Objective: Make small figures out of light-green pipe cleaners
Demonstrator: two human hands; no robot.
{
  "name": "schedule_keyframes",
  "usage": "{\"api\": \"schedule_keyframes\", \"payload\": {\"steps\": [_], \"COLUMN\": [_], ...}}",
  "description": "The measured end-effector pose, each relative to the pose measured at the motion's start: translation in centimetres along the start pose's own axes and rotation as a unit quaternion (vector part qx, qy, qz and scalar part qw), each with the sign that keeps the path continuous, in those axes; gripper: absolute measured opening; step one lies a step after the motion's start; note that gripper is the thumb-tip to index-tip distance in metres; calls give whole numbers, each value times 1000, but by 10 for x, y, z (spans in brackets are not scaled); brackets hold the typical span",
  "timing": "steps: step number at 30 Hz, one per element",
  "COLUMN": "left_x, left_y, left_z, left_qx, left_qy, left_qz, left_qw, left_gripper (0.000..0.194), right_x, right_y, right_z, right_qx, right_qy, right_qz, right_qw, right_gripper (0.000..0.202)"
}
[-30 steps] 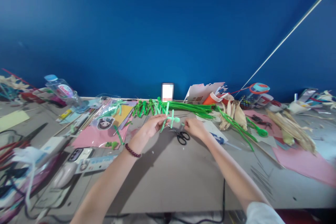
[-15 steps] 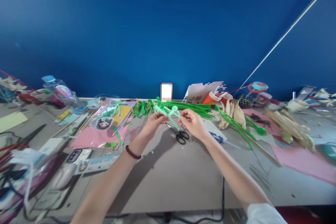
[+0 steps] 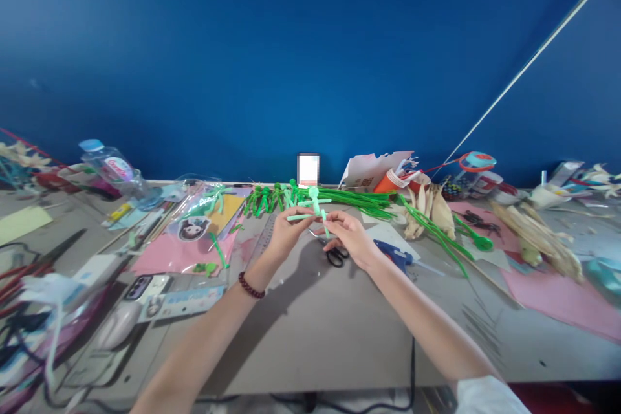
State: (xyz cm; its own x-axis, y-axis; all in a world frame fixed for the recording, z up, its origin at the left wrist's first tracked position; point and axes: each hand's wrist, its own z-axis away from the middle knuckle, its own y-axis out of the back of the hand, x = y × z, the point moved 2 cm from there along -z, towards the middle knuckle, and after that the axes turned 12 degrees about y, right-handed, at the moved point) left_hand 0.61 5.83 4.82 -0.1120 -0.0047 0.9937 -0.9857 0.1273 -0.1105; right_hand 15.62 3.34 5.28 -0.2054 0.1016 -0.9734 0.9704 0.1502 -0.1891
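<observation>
A small light-green pipe-cleaner figure [image 3: 315, 201], with a round head and stretched-out limbs, is held up above the table between both hands. My left hand [image 3: 290, 230] pinches its lower left side, fingertips closed together. My right hand [image 3: 348, 237] grips a limb on the right between thumb and fingers. Black-handled scissors [image 3: 336, 257] lie just beneath my right hand, their blades mostly hidden. Behind the hands are several green pipe-cleaner figures [image 3: 264, 199] and a bundle of long green pipe cleaners [image 3: 361, 201].
A blue glue gun [image 3: 395, 255] lies right of my right hand. On the left are a clear plastic bag [image 3: 187, 233], a ruler [image 3: 262, 239], a phone [image 3: 145, 286], a mouse [image 3: 119, 325] and a bottle [image 3: 107, 162]. Dried husks [image 3: 431, 210] and pink paper [image 3: 557, 301] lie right.
The figure has turned more upright, its head now pointing up and its limbs spread sideways. My right hand has shifted slightly left and down, covering more of the scissors.
</observation>
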Motion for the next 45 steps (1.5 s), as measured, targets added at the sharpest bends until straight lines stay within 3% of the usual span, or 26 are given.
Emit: {"api": "schedule_keyframes", "payload": {"steps": [2, 5, 9, 17, 23, 29, 33, 37, 41, 45], "left_x": [1, 0, -5, -3, -4, -10, -9, -9, -8, -8], "left_y": [3, 7, 9, 7, 7, 6, 5, 5, 5, 7], "left_z": [1, 4, 8, 12, 14, 16, 18, 19, 19, 15], "left_qx": [41, 81, 95, 119, 111, 96, 103, 103, 94, 44], "left_qy": [-90, -210, -297, -342, -413, -440, -474, -486, -481, -505], "left_qz": [-84, -188, -254, -311, -382, -428, -446, -456, -454, -455], "left_qw": [992, 956, 916, 879, 819, 783, 752, 739, 744, 732], "left_gripper": [14, 10, 10, 6, 11, 21, 24, 22, 24, 31], "right_x": [2, 5, 6, 5, 5, 7, 8, 8, 8, 9], "right_y": [2, 5, 3, 0, 1, 4, 4, 3, 1, 2], "right_z": [-2, -3, -4, -4, -5, -3, -3, -3, -4, -5], "right_qx": [17, 17, 4, 29, 50, 49, 39, 37, 54, 76], "right_qy": [8, 7, 16, 17, 33, 36, 10, -12, -5, 18], "right_qz": [3, 14, 3, -45, -12, 59, 51, 9, -3, -5], "right_qw": [1000, 1000, 1000, 998, 998, 996, 998, 999, 999, 997], "right_gripper": [31, 30, 32, 34, 36, 35, 36, 41, 40, 32]}}
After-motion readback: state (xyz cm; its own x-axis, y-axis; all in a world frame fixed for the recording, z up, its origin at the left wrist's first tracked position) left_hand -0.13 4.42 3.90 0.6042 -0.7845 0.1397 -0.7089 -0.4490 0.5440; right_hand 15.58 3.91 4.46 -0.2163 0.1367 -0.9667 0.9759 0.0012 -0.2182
